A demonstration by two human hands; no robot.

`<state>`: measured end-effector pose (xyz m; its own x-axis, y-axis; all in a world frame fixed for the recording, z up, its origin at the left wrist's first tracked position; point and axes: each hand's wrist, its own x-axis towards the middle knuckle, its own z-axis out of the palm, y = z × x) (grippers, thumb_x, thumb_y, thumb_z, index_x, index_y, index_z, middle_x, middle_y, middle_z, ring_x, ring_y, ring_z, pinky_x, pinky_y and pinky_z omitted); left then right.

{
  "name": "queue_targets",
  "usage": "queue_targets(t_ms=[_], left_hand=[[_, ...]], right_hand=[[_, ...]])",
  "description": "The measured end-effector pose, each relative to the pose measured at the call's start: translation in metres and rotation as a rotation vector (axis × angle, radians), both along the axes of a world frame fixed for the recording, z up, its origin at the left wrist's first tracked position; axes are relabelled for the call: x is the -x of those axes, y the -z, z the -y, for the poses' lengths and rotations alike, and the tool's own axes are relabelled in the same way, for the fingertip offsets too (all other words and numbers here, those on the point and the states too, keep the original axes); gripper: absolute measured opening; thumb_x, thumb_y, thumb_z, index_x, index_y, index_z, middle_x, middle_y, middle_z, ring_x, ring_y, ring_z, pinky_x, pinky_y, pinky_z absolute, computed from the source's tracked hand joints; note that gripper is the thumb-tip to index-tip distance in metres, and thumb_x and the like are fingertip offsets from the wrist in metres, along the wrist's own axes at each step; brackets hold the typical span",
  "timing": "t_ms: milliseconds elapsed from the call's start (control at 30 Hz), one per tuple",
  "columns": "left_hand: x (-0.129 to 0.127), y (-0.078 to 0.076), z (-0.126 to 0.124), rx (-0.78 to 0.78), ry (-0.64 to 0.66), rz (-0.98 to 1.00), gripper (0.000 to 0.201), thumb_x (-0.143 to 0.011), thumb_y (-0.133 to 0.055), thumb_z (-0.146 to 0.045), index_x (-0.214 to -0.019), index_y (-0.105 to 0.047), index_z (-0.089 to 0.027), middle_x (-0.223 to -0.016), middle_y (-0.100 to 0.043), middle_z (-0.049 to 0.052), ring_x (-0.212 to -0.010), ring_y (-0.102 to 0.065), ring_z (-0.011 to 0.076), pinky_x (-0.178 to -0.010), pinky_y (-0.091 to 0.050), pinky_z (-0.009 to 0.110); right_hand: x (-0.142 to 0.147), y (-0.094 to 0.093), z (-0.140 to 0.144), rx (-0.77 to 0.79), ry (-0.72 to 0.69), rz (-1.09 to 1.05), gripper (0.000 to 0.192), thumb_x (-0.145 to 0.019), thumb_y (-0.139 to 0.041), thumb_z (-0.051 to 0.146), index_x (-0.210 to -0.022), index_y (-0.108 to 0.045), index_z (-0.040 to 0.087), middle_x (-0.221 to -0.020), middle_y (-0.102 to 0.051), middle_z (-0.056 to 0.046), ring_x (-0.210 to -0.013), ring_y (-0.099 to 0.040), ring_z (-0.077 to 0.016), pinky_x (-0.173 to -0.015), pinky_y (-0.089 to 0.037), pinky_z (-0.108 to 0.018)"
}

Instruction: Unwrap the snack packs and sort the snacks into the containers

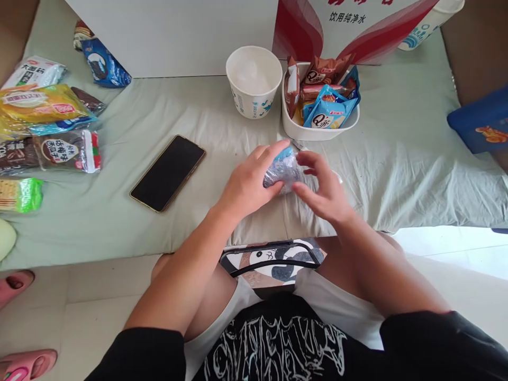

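My left hand [254,180] is wrapped round a small bundle in clear crinkled plastic [283,172] with a blue patch at its top; what is inside I cannot make out. My right hand [323,188] is at the bundle's right side, fingers curved and apart; whether its thumb touches the plastic is unclear. Part of something clear and pale lies behind the right hand, mostly hidden. Just beyond the hands stand a white paper cup [254,100] with something whitish inside and a white tub [321,133] filled with wrapped snacks [329,108].
A dark-screened phone [168,173] lies on the green sheet [119,222]. Several packaged snacks [47,106] are piled at left. A large white and red box [178,37] borders the back. Another paper cup [431,24] and a blue packet [482,121] are at right.
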<state>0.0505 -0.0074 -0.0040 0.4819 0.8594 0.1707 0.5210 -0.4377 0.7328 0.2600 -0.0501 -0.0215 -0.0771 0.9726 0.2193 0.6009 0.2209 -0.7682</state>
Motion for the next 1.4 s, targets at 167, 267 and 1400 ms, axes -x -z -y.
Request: queue_targets(t_ms=[167, 267, 1400], left_hand=[[-0.005, 0.017, 0.003, 0.282, -0.067, 0.232, 0.085, -0.085, -0.081, -0.033, -0.156, -0.034, -0.036, -0.144, -0.064, 0.011, -0.129, -0.068, 0.0300, -0.106, -0.060, 0.047], [-0.007, 0.019, 0.001, 0.570, 0.003, 0.427, 0.069, -0.089, -0.076, -0.049, -0.147, -0.042, -0.031, -0.127, -0.073, 0.010, -0.115, -0.075, 0.0284, -0.096, -0.064, 0.045], [0.033, 0.025, -0.028, 0.375, -0.419, 0.711, 0.061, -0.073, -0.086, -0.056, -0.117, -0.051, -0.033, -0.121, -0.071, 0.003, -0.114, -0.072, 0.0225, -0.087, -0.063, 0.035]], right_hand=[[0.017, 0.007, -0.005, 0.109, 0.086, -0.227, 0.052, -0.090, -0.069, 0.060, -0.124, -0.051, 0.025, -0.115, -0.070, -0.010, -0.097, -0.069, -0.0231, -0.082, -0.058, -0.039], [0.015, 0.012, -0.007, 0.148, 0.111, -0.399, 0.058, -0.091, -0.065, 0.067, -0.128, -0.044, 0.028, -0.109, -0.069, -0.008, -0.094, -0.069, -0.0223, -0.078, -0.059, -0.037], [-0.033, -0.013, -0.007, 0.244, 0.327, 0.265, 0.030, -0.086, -0.059, 0.042, -0.094, -0.077, 0.020, -0.079, -0.076, -0.008, -0.072, -0.067, -0.0240, -0.070, -0.049, -0.038]])
